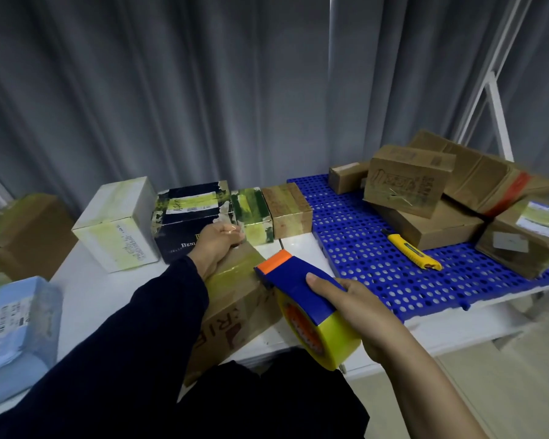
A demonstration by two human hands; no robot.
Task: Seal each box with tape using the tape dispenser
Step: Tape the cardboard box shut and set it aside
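Your right hand [358,308] curls its fingers round the tape dispenser [292,280], at the cardboard box [232,312] on the white table [86,289]; your left hand [217,240] grips the box's far end.

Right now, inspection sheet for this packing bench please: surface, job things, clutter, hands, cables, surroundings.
Surface: white table, blue perforated mat over its right part.
Job's things: brown box at near edge, tape strip along its top; tape dispenser with yellow roll; taped boxes in a row behind.
Clutter: yellow knife and cardboard pile on the mat; blue parcel at left.
Hands: left hand holds the box's far end; right hand grips the dispenser.
Cables: nothing seen.
Surroundings: grey curtain, white frame at right.
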